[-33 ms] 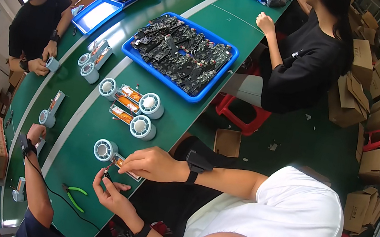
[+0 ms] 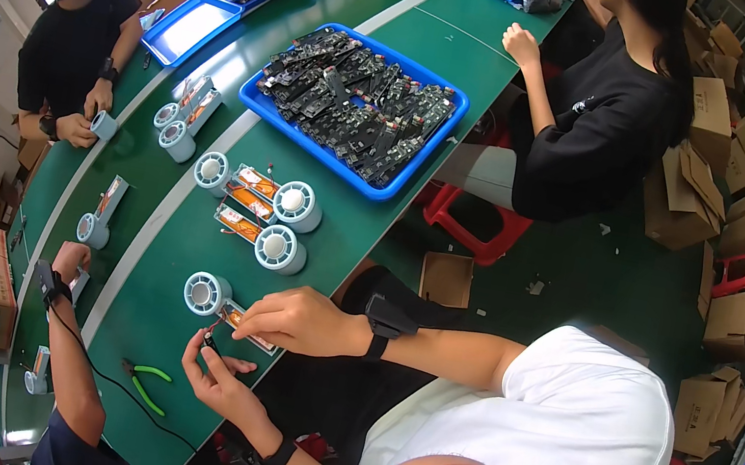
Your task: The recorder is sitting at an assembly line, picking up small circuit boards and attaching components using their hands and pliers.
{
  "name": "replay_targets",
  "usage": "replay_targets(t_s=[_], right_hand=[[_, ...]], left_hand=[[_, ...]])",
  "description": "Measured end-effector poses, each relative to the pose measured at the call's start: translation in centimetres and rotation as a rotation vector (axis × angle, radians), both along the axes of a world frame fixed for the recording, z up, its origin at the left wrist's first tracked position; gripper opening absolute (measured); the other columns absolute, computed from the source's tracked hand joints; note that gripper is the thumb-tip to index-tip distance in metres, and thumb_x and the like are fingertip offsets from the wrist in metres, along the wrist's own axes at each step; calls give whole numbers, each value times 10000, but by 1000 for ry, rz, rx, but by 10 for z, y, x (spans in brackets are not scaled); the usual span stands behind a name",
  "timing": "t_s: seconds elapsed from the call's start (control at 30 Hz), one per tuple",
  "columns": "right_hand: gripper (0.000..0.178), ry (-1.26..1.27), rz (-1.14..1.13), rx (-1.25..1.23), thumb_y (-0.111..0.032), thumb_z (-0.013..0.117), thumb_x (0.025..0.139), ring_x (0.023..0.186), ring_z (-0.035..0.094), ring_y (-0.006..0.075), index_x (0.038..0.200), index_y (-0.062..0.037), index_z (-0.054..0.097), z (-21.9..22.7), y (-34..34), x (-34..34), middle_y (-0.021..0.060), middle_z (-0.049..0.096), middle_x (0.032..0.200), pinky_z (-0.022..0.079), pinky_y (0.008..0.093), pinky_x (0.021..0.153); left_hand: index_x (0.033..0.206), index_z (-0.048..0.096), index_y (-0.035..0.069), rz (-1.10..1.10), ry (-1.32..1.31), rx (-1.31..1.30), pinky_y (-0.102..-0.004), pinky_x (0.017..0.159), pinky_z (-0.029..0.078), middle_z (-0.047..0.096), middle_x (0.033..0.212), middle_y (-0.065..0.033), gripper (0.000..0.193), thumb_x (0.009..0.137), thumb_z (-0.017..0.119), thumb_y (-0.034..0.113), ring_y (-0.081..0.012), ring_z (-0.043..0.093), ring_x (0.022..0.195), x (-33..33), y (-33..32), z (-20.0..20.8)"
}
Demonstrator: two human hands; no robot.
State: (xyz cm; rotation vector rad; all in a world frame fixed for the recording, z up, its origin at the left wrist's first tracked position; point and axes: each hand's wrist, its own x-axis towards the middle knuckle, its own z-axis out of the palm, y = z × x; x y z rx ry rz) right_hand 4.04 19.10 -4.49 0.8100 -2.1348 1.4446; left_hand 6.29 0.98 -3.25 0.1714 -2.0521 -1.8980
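My left hand [image 2: 227, 388] is closed at the fingertips around a small black part [image 2: 211, 342], with a thin red wire beside it. Just above it, my right hand [image 2: 305, 320] bends over the open handle of a light-blue fan housing [image 2: 206, 294], its fingertips pressed together. What they pinch is hidden. Orange and white pieces show inside that handle, which lies near the table edge. Farther off, more light-blue fan housings [image 2: 280, 248] lie with orange-wrapped parts and loose wires in their open handles.
A blue tray [image 2: 386, 197] heaped with black circuit boards stands on the green table. Green-handled cutters [image 2: 148, 389] lie to the left of my hands. Co-workers sit around; one's arm [image 2: 78, 350] reaches in with a cable. A red stool [image 2: 480, 242] and cardboard boxes [image 2: 682, 202] stand beyond.
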Motion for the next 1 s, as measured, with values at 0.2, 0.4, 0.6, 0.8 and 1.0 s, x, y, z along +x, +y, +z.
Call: replay_targets(t_s=[0.2, 0.4, 0.6, 0.8, 1.0], right_hand=[[213, 15, -6, -10, -87, 740, 910, 904, 745, 276, 1114, -135, 778, 1, 0, -1, 38, 776, 1076, 607, 385, 762], [225, 15, -1, -6, -80, 741, 904, 904, 747, 278, 1119, -136, 780, 0, -1, -2, 48, 777, 1072, 609, 386, 762], [248, 18, -8, -11, -70, 743, 894, 906, 749, 281, 1126, -143, 785, -2, 0, -3, 60, 778, 1072, 611, 387, 760], [240, 22, -16, -8, -69, 741, 892, 910, 750, 281, 1115, -144, 787, -2, 2, -1, 61, 777, 1077, 611, 388, 764], [211, 59, -40, 46, -18, 731, 879, 910, 758, 290, 1056, -114, 795, -6, 1, -15, 89, 779, 1012, 612, 377, 768]], left_hand=[[1320, 598, -25, 9, 19, 12, -244, 534, 500, 700, 975, -108, 289, 1140, 498, 177, -87, 535, 553, -2, 4, 4], [1327, 596, -19, -6, 21, 15, -247, 543, 500, 683, 870, -90, 289, 1139, 503, 180, -89, 542, 555, -1, 1, 1], [1326, 598, -19, -27, 38, 24, -246, 506, 497, 658, 877, -82, 298, 1138, 524, 200, -79, 525, 545, -2, -2, -8], [1325, 596, -21, -18, 35, 24, -248, 521, 500, 678, 885, -85, 295, 1138, 521, 194, -84, 534, 546, -1, 2, -5], [1335, 622, 18, -8, -54, 8, -237, 545, 484, 732, 910, -76, 282, 1132, 550, 199, -69, 539, 565, -6, 1, -5]])
